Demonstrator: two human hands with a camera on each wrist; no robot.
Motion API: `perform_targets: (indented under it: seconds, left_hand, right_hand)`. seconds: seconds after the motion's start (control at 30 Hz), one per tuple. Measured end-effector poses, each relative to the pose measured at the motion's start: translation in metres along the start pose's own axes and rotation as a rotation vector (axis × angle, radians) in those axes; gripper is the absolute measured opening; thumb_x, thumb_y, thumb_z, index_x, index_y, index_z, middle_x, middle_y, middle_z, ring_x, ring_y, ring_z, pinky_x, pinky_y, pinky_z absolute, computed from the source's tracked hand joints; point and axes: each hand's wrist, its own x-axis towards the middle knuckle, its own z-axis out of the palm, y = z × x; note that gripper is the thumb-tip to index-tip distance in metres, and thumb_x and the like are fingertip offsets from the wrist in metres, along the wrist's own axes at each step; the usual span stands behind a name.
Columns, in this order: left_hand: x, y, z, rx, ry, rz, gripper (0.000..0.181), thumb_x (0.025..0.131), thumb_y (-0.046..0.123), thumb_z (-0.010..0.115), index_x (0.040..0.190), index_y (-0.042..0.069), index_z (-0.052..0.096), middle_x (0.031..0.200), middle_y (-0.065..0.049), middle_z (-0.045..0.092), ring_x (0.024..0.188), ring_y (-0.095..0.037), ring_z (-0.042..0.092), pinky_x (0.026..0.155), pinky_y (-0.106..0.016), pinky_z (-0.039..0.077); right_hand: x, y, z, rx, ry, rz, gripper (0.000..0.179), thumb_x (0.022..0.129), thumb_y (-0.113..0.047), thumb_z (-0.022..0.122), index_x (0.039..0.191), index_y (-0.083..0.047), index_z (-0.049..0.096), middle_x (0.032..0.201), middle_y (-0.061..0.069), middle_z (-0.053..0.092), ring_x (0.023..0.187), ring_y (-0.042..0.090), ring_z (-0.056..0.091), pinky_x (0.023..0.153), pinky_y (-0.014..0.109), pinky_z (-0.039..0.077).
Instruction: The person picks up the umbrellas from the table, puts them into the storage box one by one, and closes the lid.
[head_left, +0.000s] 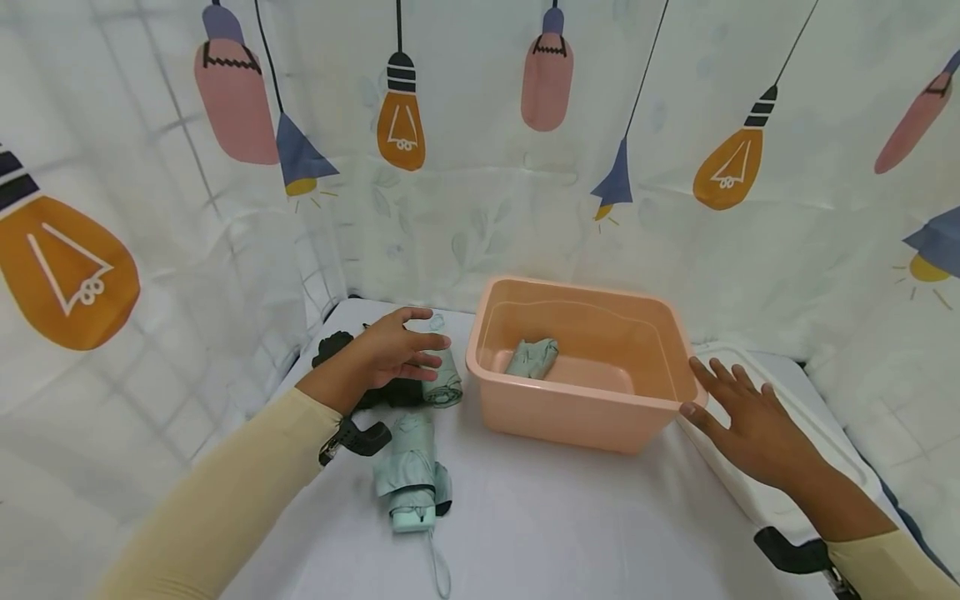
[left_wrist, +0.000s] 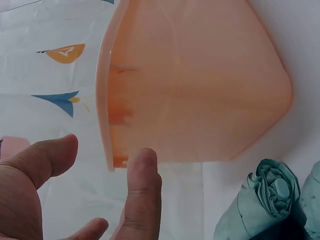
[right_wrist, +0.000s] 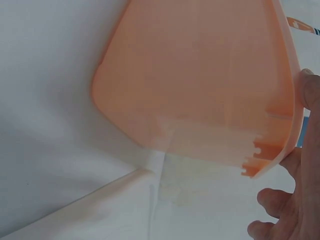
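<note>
Bin [head_left: 570,421] right of centre with one bundle [head_left: 534,358] inside, umbrella [head_left: 411,475] and roll [head_left: 447,385] outside at lower left, work apparently part-done; left hand [head_left: 390,352] spread, empty, right hand [head_left: 757,433] straight-fingered against the bin.

Head cam sits up high, facing forward and angled down, far enough back to fit the whole tub [head_left: 562,421], much of the desk [head_left: 562,517] and the printed curtain [head_left: 480,208] behind. Left wrist cam is way closer, looking past the left fingers [left_wrist: 142,195] at the tub's outside, turned sideways so the rim [left_wrist: 103,85] runs down the left. Right wrist is also tight but turned the other way, rim on the right, right fingers [right_wrist: 311,95] beside it. All three share the tub; head and left wrist also share the green roll [left_wrist: 245,212].
</note>
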Motion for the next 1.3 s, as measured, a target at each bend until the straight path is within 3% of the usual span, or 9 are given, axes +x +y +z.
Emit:
perform_targets:
  seconds: [0.27, 0.53, 0.67, 0.9, 1.3]
  left_hand:
    - [-0.015, -0.016, -0.009, -0.005, -0.039, -0.025, 0.086, 0.096, 0.018, 0.075, 0.163, 0.021, 0.021, 0.156, -0.021, 0.036, 0.135, -0.047, 0.047, 0.085, -0.051, 0.058]
    - [-0.036, -0.037, -0.021, 0.057, -0.015, -0.046, 0.089, 0.095, 0.021, 0.075, 0.163, 0.020, 0.017, 0.157, -0.024, 0.031, 0.137, -0.050, 0.042, 0.082, -0.051, 0.059]
    - [-0.044, -0.049, -0.029, 0.084, 0.005, -0.049, 0.092, 0.095, 0.024, 0.076, 0.164, 0.018, 0.015, 0.160, -0.026, 0.023, 0.136, -0.051, 0.044, 0.082, -0.051, 0.060]
    - [-0.053, -0.068, -0.034, 0.102, 0.028, -0.071, 0.092, 0.094, 0.026, 0.076, 0.163, 0.016, 0.016, 0.152, -0.028, 0.039, 0.132, -0.051, 0.048, 0.079, -0.052, 0.060]
    - [-0.062, -0.097, -0.034, 0.151, 0.062, -0.128, 0.088, 0.094, 0.026, 0.078, 0.160, 0.013, 0.022, 0.152, -0.031, 0.032, 0.124, -0.049, 0.055, 0.076, -0.053, 0.060]
  right_hand:
    - [0.001, 0.002, 0.001, 0.004, -0.001, -0.016, 0.078, 0.106, -0.055, 0.046, 0.166, -0.017, 0.013, 0.163, 0.032, 0.018, 0.149, 0.056, 0.003, 0.113, 0.071, -0.009]
    - [0.003, 0.002, 0.003, 0.001, 0.015, -0.014, 0.078, 0.106, -0.056, 0.046, 0.166, -0.019, 0.013, 0.163, 0.031, 0.019, 0.149, 0.055, 0.005, 0.114, 0.071, -0.007]
    - [0.002, 0.002, 0.003, 0.008, 0.017, -0.009, 0.078, 0.106, -0.056, 0.046, 0.166, -0.019, 0.013, 0.163, 0.031, 0.019, 0.149, 0.056, 0.006, 0.113, 0.072, -0.006]
    - [0.001, 0.003, 0.002, 0.018, 0.003, 0.007, 0.078, 0.106, -0.056, 0.045, 0.166, -0.020, 0.011, 0.164, 0.030, 0.016, 0.149, 0.055, 0.003, 0.110, 0.077, -0.001]
    - [0.000, 0.002, -0.001, 0.007, 0.004, -0.011, 0.078, 0.106, -0.056, 0.046, 0.166, -0.018, 0.013, 0.163, 0.030, 0.020, 0.148, 0.057, 0.007, 0.111, 0.076, 0.000]
